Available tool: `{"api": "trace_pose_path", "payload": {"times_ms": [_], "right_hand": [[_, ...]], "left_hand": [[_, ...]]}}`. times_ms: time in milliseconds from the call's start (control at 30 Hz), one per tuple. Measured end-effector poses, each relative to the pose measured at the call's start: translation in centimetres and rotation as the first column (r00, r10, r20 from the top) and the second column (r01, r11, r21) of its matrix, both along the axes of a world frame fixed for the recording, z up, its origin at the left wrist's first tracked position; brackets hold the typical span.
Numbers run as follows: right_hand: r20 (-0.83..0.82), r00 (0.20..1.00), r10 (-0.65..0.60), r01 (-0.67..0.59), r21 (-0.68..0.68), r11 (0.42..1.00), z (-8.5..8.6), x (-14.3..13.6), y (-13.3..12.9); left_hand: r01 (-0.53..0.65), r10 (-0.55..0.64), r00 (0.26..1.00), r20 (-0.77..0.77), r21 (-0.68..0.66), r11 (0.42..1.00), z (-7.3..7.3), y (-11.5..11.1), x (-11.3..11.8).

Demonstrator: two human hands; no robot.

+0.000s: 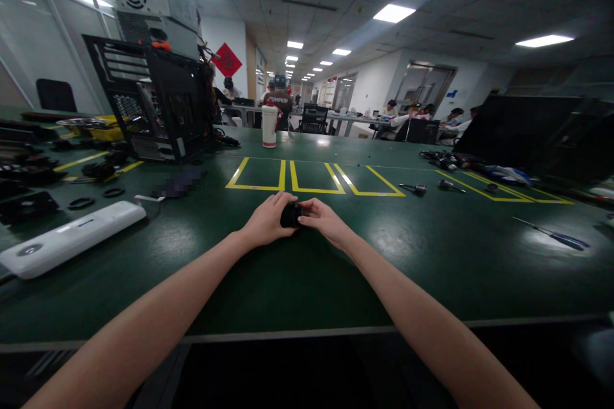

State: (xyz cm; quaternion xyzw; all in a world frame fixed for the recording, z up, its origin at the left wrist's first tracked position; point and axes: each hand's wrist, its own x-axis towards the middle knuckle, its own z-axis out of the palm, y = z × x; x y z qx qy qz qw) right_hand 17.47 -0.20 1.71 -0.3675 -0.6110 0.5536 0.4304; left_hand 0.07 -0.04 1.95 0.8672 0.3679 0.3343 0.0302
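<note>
A small black part (289, 215) is held between both hands over the middle of the green table (297, 281). My left hand (269, 220) wraps round its left side, thumb at the bottom and fingers over the top. With pinched fingertips my right hand (322, 220) grips the right side of the same part. What the part is cannot be made out, as the fingers cover much of it. Just beyond the hands lie yellow tape outlines (316, 191) on the tabletop.
On the left are a white power strip (77, 236), black rings (81, 203) and an open computer case (167, 102). A white cup (269, 124) stands at the back. To the right lie a screwdriver (559, 238), small tools (415, 189) and a dark monitor (518, 131).
</note>
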Motion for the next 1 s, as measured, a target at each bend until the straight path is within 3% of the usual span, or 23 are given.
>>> {"api": "trace_pose_path", "payload": {"times_ms": [233,567,800,900,1000], "right_hand": [[0.004,1.0,-0.011,0.011,0.033,0.999,-0.2,-0.1,-0.1],[0.191,0.974,-0.125,0.097,0.148,0.984,-1.5,0.4,1.2],[0.433,0.893,-0.125,0.002,0.273,0.962,-0.7,1.4,0.5],[0.538,0.836,-0.106,-0.076,0.305,0.949,-0.3,2.0,-0.1],[0.568,0.811,-0.142,-0.073,0.34,0.938,-0.4,2.4,-0.2]], "left_hand": [[-0.003,0.003,1.0,0.007,-0.014,1.0,0.0,-0.1,0.0],[-0.022,0.022,1.0,-0.009,0.0,1.0,0.0,0.2,-0.1],[-0.068,0.068,0.998,0.013,-0.007,0.998,-0.2,0.6,-0.5],[-0.106,0.109,0.993,0.046,-0.063,0.992,-0.6,1.1,-0.5],[-0.163,0.177,0.981,0.078,-0.163,0.973,-1.2,2.0,-0.5]]}}
